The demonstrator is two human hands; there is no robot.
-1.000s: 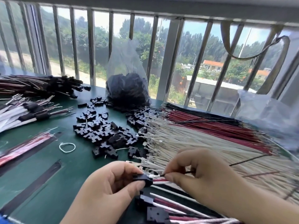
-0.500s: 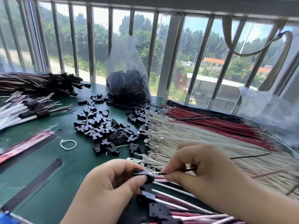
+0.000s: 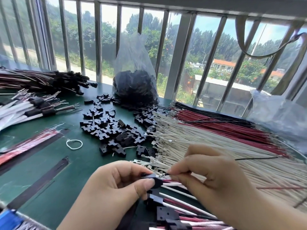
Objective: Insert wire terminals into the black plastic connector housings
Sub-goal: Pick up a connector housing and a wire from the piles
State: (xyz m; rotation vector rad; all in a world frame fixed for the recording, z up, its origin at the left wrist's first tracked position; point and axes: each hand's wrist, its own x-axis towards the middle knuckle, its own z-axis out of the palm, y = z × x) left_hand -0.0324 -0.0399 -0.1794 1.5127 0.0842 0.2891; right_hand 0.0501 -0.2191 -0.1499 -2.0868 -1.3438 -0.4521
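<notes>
1. Left hand (image 3: 116, 188) grips a black housing (image 3: 153, 180) at six o'clock (red and white wires already seated).
2. Right hand (image 3: 211, 176) pinches a black wire (image 3: 255, 158), terminal (image 3: 162, 175) just outside.
3. Loose housings (image 3: 113, 130) wait at eleven o'clock; I judge much remains.

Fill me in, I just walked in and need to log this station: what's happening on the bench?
A person is assembling wire connectors. The left hand pinches a black connector housing that already has a red and a white wire in it. The right hand pinches a black wire and holds its metal terminal at the housing's opening, not yet fully in. Loose housings and sorted wires lie on the green table.
</notes>
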